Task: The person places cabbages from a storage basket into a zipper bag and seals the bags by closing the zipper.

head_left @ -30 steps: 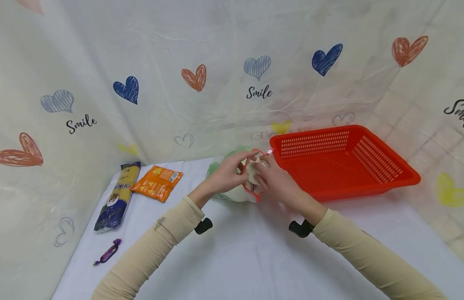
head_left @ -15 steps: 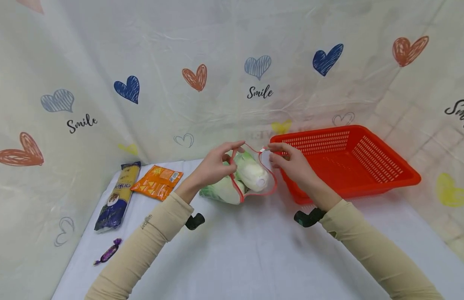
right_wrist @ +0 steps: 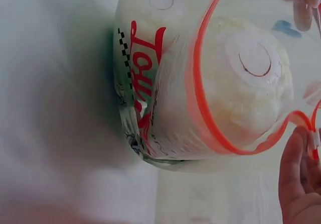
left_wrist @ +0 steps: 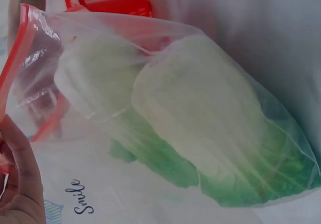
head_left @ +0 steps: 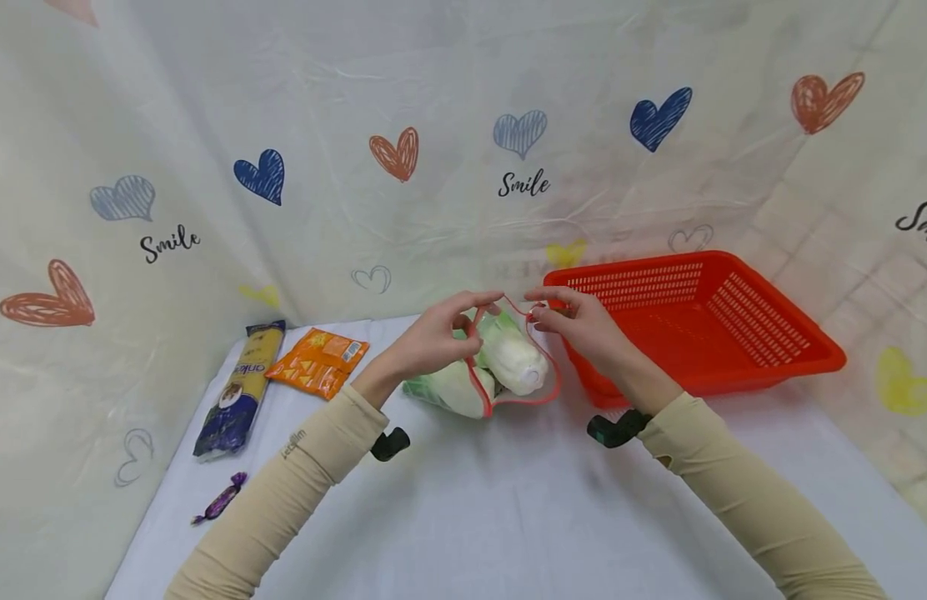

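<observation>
A clear zip bag (head_left: 555,385) with a red rim lies gaping in front of both hands in the head view. Two heads of napa cabbage (head_left: 513,357) are inside, pale root ends toward the mouth; the left wrist view shows their green leaves through the plastic. A shiny packet (right_wrist: 143,78) with red lettering also shows in the right wrist view, seemingly inside the bag. My left hand (head_left: 435,337) pinches the rim's left side. With thumb and fingers, my right hand (head_left: 589,327) pinches the rim's upper right corner, at the white slider (right_wrist: 313,139).
A red plastic basket (head_left: 801,342) stands right of the bag, close to the right hand. At the left of the white-covered table lie a pasta packet (head_left: 238,392), an orange snack bag (head_left: 318,362) and a purple-wrapped candy (head_left: 220,498). A patterned curtain rises behind.
The hands have drawn apart, spreading the bag's mouth wide, so the cabbages show. Over the last half second the right hand has closed onto the rim's corner.
</observation>
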Action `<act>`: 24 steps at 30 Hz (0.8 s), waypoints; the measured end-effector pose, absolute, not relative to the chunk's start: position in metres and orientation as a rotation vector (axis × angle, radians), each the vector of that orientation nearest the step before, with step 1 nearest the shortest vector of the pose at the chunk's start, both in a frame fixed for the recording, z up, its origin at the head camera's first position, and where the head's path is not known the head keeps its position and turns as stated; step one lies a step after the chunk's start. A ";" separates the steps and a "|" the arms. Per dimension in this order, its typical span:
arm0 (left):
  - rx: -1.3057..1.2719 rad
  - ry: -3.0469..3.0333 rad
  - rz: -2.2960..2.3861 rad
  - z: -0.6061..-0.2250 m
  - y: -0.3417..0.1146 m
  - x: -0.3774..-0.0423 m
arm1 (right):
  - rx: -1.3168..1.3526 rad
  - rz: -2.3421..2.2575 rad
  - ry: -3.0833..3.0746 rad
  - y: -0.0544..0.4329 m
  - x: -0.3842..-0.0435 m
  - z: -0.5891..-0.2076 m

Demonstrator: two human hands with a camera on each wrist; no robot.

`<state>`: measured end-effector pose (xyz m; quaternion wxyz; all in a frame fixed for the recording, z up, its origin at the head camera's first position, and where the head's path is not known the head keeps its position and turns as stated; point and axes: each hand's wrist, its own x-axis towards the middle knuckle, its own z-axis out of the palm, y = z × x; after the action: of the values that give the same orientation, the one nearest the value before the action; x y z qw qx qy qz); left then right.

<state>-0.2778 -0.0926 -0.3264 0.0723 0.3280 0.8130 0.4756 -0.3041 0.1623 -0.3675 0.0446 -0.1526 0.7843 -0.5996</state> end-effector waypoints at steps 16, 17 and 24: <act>0.925 2.558 1.505 -0.292 -0.147 -0.285 | -0.493 -1.968 2.447 0.181 -0.285 -0.314; 0.905 2.545 1.509 -0.293 -0.150 -0.284 | -0.469 -2.000 2.442 0.181 -0.283 -0.310; 0.812 2.416 1.316 -0.305 -0.171 -0.264 | -0.351 -2.128 2.409 0.178 -0.274 -0.300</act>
<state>-0.2635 -0.1709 -0.3049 0.1362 0.2803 0.8345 0.4544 -0.2741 0.1780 -0.2997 -0.0462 -0.1085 0.7442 -0.6574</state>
